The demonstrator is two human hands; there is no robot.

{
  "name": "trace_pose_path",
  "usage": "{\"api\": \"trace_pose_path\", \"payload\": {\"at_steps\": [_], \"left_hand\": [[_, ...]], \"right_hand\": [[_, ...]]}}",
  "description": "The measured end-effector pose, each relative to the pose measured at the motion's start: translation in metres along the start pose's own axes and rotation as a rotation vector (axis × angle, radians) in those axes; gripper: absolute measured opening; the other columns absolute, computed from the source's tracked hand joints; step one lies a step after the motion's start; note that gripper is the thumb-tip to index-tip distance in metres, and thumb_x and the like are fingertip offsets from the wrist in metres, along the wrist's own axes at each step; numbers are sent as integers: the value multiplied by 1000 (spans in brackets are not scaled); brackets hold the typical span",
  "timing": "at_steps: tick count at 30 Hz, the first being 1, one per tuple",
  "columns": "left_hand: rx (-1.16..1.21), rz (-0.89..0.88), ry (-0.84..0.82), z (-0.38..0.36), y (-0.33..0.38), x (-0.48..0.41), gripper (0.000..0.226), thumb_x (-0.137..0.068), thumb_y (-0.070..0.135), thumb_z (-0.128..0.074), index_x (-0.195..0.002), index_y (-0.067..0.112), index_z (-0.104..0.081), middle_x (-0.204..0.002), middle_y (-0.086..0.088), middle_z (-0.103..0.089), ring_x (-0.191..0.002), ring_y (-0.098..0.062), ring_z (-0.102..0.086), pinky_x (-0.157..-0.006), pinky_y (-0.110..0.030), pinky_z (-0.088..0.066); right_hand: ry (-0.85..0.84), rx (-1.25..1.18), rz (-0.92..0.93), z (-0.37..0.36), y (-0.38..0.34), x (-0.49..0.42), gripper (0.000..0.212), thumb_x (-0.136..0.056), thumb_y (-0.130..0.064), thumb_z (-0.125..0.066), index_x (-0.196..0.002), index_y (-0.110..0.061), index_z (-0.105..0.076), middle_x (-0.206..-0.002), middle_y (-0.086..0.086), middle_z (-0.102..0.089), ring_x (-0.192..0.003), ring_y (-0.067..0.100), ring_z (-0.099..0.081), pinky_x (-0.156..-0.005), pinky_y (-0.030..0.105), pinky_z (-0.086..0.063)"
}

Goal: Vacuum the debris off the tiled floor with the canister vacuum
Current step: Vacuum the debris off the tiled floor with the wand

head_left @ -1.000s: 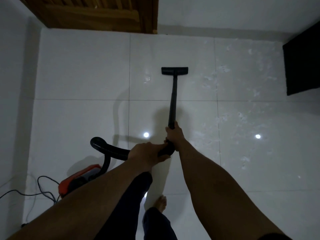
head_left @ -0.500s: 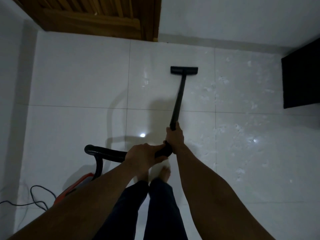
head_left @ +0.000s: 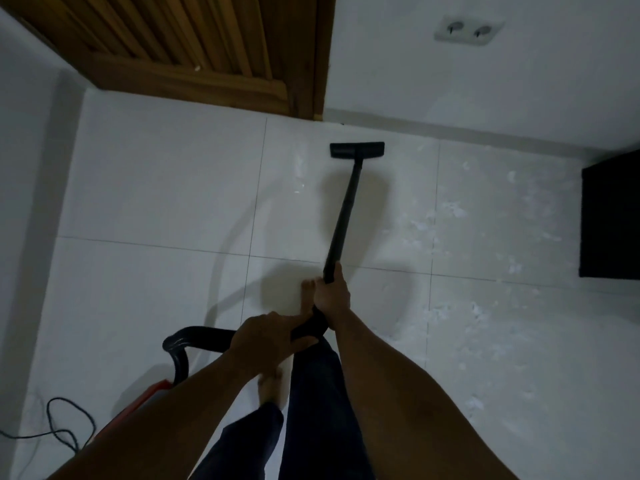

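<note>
The floor nozzle (head_left: pixel 356 150) is laid flat on the tiled floor (head_left: pixel 156 188), close to the white wall and just to the right of the wooden door (head_left: pixel 194 46). The black wand (head_left: pixel 344 209) is gripped near its lower end by the right hand (head_left: pixel 330 294), fingers wrapped round it, and the bent handle (head_left: pixel 308 329) below is held by the left hand (head_left: pixel 266 337), whose fingers are curled over it. The task is judged to be only partly done. On the tiles at the left almost nothing is seen apart from a few flecks near the nozzle. On the right, much white debris (head_left: pixel 453 211), seemingly small paper scraps, is scattered from the wand's side up to the black cabinet (head_left: pixel 613 220) and down toward the lower right. That whole right part is left to be covered. The red canister vacuum (head_left: pixel 152 393) stands at the lower left, mostly hidden behind the left forearm. It is joined to the handle by the ribbed hose (head_left: pixel 194 337), and its power cord (head_left: pixel 65 427) lies looped on the floor beside it. A double wall socket (head_left: pixel 469 29) is seen above. The cabinet is thought to be the main obstacle, since scraps lie at its foot. The person's bare feet (head_left: pixel 308 292) are also near the wand.
</note>
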State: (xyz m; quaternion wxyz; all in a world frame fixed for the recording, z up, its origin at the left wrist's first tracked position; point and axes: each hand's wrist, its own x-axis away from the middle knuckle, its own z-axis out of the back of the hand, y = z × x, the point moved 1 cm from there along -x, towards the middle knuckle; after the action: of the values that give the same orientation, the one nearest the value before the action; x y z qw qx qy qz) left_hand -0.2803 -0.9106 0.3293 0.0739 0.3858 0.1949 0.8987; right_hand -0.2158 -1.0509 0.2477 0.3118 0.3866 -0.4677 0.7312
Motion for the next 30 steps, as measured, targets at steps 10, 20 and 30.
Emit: {"api": "trace_pose_path", "payload": {"at_steps": [10, 20, 30], "left_hand": [[-74, -7, -43, 38, 2, -61, 89, -74, 87, -3, -145, 45, -38, -97, 3, -69, -83, -15, -68, -76, -29, -53], [-37, 57, -25, 39, -11, -51, 62, -99, 61, -32, -156, 38, -19, -86, 1, -66, -71, -19, -63, -67, -29, -49], [1, 14, 66, -4, -21, 40, 70, -93, 73, -30, -154, 46, -8, -84, -2, -68, -71, -18, -65, -68, -32, -53]], "right_hand": [[-71, -204, -14, 21, -49, -42, 60, -106, -15, -49, -159, -28, -25, -73, 7, -52, -48, 14, -49, -39, 20, -45], [-98, -298, -60, 1, -50, -55, 62, -104, -13, -51, -152, -46, -30, -59, 7, -47, -47, 21, -47, -49, 34, -46], [49, -230, -11, -43, 0, 8, 54, -100, -22, -56, -151, -28, -37, -92, 13, -64, -55, 21, -59, -49, 27, -52]]}}
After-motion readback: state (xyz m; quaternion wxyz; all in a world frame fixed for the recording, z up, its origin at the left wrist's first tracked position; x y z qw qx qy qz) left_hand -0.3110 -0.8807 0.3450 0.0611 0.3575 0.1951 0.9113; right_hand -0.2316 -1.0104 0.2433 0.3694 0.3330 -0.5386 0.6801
